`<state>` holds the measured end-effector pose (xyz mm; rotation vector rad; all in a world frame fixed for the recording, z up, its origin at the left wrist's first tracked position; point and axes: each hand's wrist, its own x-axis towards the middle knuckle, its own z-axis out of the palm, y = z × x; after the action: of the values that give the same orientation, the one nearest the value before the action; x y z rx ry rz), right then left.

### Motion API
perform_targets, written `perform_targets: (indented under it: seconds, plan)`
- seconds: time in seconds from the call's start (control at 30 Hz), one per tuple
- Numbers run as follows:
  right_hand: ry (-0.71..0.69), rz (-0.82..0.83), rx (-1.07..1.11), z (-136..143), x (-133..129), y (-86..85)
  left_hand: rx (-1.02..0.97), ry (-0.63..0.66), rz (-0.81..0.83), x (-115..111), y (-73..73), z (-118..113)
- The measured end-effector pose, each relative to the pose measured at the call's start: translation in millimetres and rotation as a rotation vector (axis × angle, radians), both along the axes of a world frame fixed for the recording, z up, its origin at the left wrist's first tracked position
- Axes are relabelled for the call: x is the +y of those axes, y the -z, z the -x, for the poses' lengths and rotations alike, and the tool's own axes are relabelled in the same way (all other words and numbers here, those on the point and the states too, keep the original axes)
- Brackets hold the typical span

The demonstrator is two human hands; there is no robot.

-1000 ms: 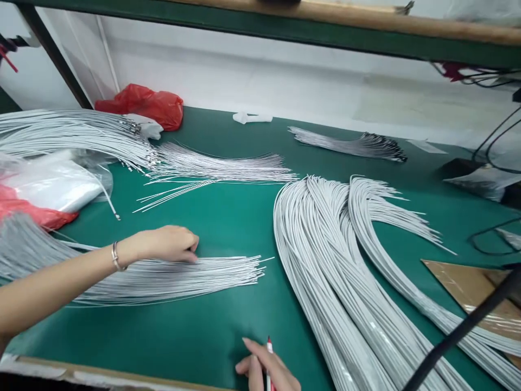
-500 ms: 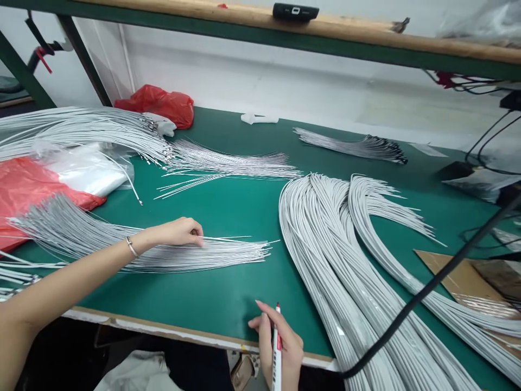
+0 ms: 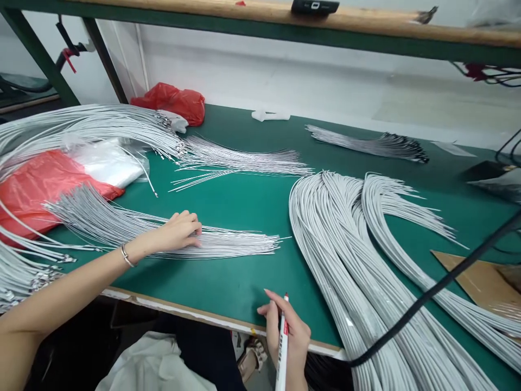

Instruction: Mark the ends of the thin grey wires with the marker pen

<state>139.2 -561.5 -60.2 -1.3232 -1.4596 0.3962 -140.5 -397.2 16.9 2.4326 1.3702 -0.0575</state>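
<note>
1. The left hand [image 3: 181, 232] rests on the wires [image 3: 240, 244], its fingers curled and drawn together; whether they pinch any strand, I cannot tell.
2. The wires lie under that hand on the table [image 3: 228, 201], ends spreading to its right, the rest trailing left to the near red bag [image 3: 44, 176].
3. The right hand [image 3: 285, 320] is closed around a pen [image 3: 282, 347], to the left hand's right and nearer the person — apart from the wires.
4. The cables [image 3: 321, 233] lie just right of the right hand.
5. Each strand looks light, thin and springy, probably slippery against its neighbours; lifted by 1 end, the lot would likely sag and splay. Mid-length, beneath the left hand, seems the best hold — gently, without kinking.
</note>
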Motion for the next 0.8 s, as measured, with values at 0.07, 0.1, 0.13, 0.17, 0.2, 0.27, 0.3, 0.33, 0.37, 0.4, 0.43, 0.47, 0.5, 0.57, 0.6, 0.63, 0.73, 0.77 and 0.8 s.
perform_targets:
  seconds: [0.07, 0.1, 0.13, 0.17, 0.2, 0.27, 0.3, 0.33, 0.37, 0.4, 0.43, 0.47, 0.5, 0.57, 0.6, 0.63, 0.73, 0.77, 0.8]
  plan:
    - [0.031, 0.017, 0.026, 1, -1, -0.8, -0.022, -0.007, 0.043, 3, -0.9, -1]
    - [0.042, 0.023, 0.034, 2, -1, -1.4, -0.035, -0.012, 0.070, 4, -1.6, 0]
    - [0.049, 0.024, 0.036, 3, -1, -2.0, -0.047, -0.018, 0.098, 6, -2.1, 0]
    - [0.044, 0.018, 0.028, 3, -1, -2.6, -0.058, -0.021, 0.123, 9, -2.5, 1]
    - [0.035, 0.008, 0.012, 2, -1, -3.0, -0.069, -0.022, 0.146, 11, -2.8, 2]
    - [0.012, -0.012, -0.025, 1, 0, -3.3, -0.087, -0.019, 0.180, 16, -3.2, 4]
    - [0.002, -0.016, -0.040, 0, 0, -3.3, -0.094, -0.021, 0.192, 18, -3.5, 5]
    - [-0.004, -0.017, -0.049, -1, 1, -3.1, -0.100, -0.025, 0.199, 20, -4.2, 5]
    - [-0.007, -0.015, -0.055, -2, 1, -2.9, -0.106, -0.031, 0.202, 22, -5.1, 6]
    - [-0.008, -0.012, -0.057, -2, 1, -2.6, -0.111, -0.037, 0.206, 23, -6.2, 6]
    - [-0.010, -0.012, -0.059, -3, 1, -2.4, -0.115, -0.039, 0.209, 23, -7.4, 6]
    - [-0.011, -0.015, -0.062, -3, 1, -2.2, -0.117, -0.036, 0.214, 23, -8.4, 6]
    - [-0.011, -0.018, -0.066, -3, 1, -2.1, -0.116, -0.028, 0.218, 21, -9.2, 6]
    - [-0.006, -0.025, -0.072, -3, 1, -2.0, -0.106, -0.001, 0.217, 17, -9.6, 6]
    - [-0.006, -0.028, -0.073, -2, 1, -2.0, -0.098, 0.012, 0.208, 15, -9.1, 5]
    - [-0.006, -0.029, -0.070, -1, 1, -2.0, -0.091, 0.024, 0.193, 12, -8.4, 5]
    - [0.014, -0.013, -0.027, 2, 1, -2.0, -0.078, 0.038, 0.137, 7, -6.6, 5]
    - [0.028, -0.003, -0.010, 3, 1, -2.0, -0.076, 0.036, 0.119, 6, -6.5, 5]
    - [0.043, 0.007, 0.005, 4, 0, -2.1, -0.073, 0.031, 0.106, 6, -6.7, 5]
